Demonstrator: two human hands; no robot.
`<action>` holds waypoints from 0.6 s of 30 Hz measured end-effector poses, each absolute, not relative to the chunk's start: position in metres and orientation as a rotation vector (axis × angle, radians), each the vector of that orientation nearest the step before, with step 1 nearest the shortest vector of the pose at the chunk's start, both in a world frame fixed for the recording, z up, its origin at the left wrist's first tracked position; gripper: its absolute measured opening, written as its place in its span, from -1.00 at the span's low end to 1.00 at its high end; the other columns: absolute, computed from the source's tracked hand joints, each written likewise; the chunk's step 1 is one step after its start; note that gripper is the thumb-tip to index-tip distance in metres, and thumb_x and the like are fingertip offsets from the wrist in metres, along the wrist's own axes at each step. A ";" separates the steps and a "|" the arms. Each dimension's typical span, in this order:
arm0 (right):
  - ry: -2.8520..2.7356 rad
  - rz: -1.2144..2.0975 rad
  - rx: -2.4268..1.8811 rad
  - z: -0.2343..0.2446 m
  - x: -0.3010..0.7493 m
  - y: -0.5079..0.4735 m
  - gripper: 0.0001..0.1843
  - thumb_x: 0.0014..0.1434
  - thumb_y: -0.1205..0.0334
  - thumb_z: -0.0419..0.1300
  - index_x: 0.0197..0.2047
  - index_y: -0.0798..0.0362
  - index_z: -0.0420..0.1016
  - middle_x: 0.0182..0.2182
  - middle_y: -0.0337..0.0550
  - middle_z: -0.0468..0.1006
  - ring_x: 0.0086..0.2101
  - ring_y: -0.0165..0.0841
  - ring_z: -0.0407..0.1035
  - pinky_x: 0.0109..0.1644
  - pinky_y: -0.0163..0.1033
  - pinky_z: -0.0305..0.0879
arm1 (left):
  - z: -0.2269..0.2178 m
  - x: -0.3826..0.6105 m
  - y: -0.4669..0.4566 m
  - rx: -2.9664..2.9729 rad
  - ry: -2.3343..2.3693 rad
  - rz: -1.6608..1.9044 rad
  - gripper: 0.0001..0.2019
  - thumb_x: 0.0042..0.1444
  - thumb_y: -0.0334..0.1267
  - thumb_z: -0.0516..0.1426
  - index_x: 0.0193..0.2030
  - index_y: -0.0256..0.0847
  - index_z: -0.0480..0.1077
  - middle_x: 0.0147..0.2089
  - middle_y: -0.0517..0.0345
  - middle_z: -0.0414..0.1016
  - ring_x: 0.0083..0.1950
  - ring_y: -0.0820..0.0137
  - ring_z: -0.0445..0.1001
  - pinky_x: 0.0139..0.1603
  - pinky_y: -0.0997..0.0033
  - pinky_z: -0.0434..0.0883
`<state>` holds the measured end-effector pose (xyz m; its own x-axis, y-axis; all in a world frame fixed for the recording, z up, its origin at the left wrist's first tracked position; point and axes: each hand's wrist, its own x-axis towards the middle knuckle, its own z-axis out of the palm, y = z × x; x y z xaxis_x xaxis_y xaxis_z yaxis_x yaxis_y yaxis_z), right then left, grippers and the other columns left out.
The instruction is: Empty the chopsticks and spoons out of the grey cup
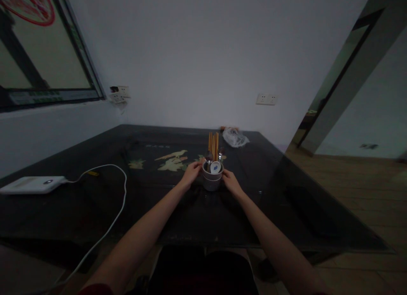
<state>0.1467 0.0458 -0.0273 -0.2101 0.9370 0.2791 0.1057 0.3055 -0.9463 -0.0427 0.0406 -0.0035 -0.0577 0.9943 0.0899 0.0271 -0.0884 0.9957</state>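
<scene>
A small round grey holder [212,182] stands on the dark glass-topped table [152,214]. Wooden chopsticks [213,145], metal spoons and a white ceramic spoon [215,167] stick out of it. My left hand [191,174] is wrapped around the holder's left side. My right hand [231,183] presses against its right side. Both arms reach forward from the near edge of the table.
A white power bank [32,184] with a white cable [117,201] lies at the table's left. A crumpled clear plastic bag [234,138] sits at the far edge by the wall. Wooden floor and a doorway [337,91] are to the right.
</scene>
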 end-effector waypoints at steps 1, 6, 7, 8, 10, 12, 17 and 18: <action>-1.574 1.053 -0.976 -0.028 0.146 0.046 -0.74 -0.03 0.22 0.08 -0.33 0.10 0.56 -0.37 -0.16 0.59 -0.29 -0.27 0.41 -0.08 -0.16 0.28 | -0.003 -0.043 0.041 1.270 1.217 1.327 -0.86 0.00 -0.31 0.09 -0.33 -0.27 0.44 -0.33 0.09 0.50 -0.29 0.40 0.45 -0.31 0.47 0.38; -1.629 1.096 -0.946 -0.026 0.149 0.047 -0.74 -0.06 0.27 0.08 -0.35 0.08 0.57 -0.39 -0.17 0.60 -0.27 -0.25 0.41 -0.11 -0.16 0.31 | 0.006 -0.047 0.040 1.339 1.142 1.408 -0.77 0.07 -0.19 0.07 -0.22 -0.24 0.47 -0.15 0.04 0.53 -0.14 0.34 0.47 -0.21 0.44 0.39; -1.657 1.103 -0.938 -0.024 0.151 0.048 -0.75 -0.06 0.28 0.09 -0.36 0.07 0.57 -0.39 -0.17 0.60 -0.27 -0.25 0.42 -0.11 -0.17 0.31 | 0.008 -0.047 0.040 1.350 1.130 1.409 -0.76 0.08 -0.17 0.08 -0.20 -0.23 0.47 -0.13 0.04 0.52 -0.11 0.33 0.47 -0.20 0.44 0.39; -1.682 1.102 -0.934 -0.021 0.154 0.048 -0.76 -0.06 0.29 0.09 -0.37 0.06 0.58 -0.40 -0.18 0.60 -0.28 -0.25 0.42 -0.12 -0.17 0.32 | 0.010 -0.048 0.039 1.356 1.117 1.409 -0.75 0.08 -0.16 0.08 -0.19 -0.23 0.47 -0.13 0.03 0.52 -0.10 0.33 0.47 -0.19 0.44 0.39; -1.708 1.084 -0.938 -0.014 0.161 0.049 -0.77 -0.06 0.30 0.10 -0.38 0.07 0.58 -0.41 -0.18 0.60 -0.30 -0.27 0.42 -0.14 -0.18 0.33 | 0.014 -0.049 0.038 1.356 1.092 1.407 -0.73 0.08 -0.13 0.09 -0.17 -0.24 0.47 -0.15 0.02 0.53 -0.11 0.33 0.47 -0.19 0.44 0.39; -1.702 1.100 -0.948 -0.006 0.169 0.049 -0.73 -0.08 0.33 0.10 -0.32 0.08 0.59 -0.38 -0.17 0.61 -0.30 -0.28 0.43 -0.16 -0.20 0.34 | 0.017 -0.050 0.038 1.348 1.082 1.407 -0.71 0.08 -0.11 0.10 -0.17 -0.26 0.46 -0.18 0.01 0.53 -0.14 0.33 0.48 -0.19 0.43 0.39; -1.790 1.224 -0.906 0.008 0.183 0.042 -0.46 -0.24 0.52 0.12 -0.12 0.07 0.53 -0.16 -0.13 0.58 -0.15 -0.25 0.44 -0.04 -0.16 0.32 | 0.019 -0.052 0.038 1.347 1.052 1.411 -0.67 0.08 -0.08 0.11 -0.12 -0.27 0.46 -0.14 -0.03 0.53 -0.09 0.30 0.47 -0.16 0.41 0.38; -1.835 1.227 -0.895 0.009 0.184 0.040 -0.42 -0.25 0.54 0.14 -0.08 0.07 0.51 -0.12 -0.11 0.57 -0.13 -0.24 0.43 -0.01 -0.14 0.32 | 0.019 -0.052 0.038 1.350 1.038 1.404 -0.65 0.08 -0.07 0.12 -0.11 -0.27 0.46 -0.12 -0.04 0.53 -0.08 0.30 0.47 -0.15 0.41 0.38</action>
<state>0.1836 0.0397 0.0088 -0.4814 0.8543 0.1962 0.1446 0.2981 -0.9435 -0.0519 0.0381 0.0187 0.0024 0.9703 0.2420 -0.0533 -0.2415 0.9689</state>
